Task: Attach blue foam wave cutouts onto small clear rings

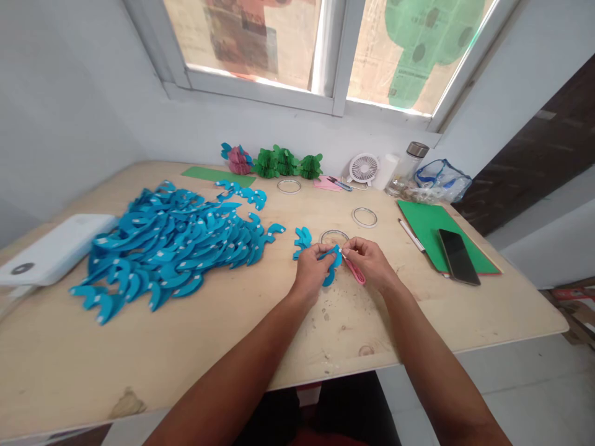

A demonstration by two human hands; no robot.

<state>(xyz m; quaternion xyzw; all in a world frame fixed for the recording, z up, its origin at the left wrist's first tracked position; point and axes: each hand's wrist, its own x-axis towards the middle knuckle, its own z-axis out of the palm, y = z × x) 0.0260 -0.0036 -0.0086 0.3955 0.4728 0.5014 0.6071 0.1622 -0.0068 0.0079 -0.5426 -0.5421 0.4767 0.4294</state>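
Curved blue paper piece with white patches (336,258): located in front of the person, over the pale wooden table (279,328). Left hand (312,271): thumb and fingers clamped on the piece. Right hand (369,261): fingertips pinched on its white-patched edge, near the left. Folded pink strip (357,273): under the right hand; cannot tell whether gripped. Small blue paper cluster (304,236): beside the left hand. Large heap of curved blue paper pieces (186,232): farther left.

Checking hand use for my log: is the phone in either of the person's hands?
No, the phone lies on the green sheet, while the left hand holds a blue piece with the right hand beside it.
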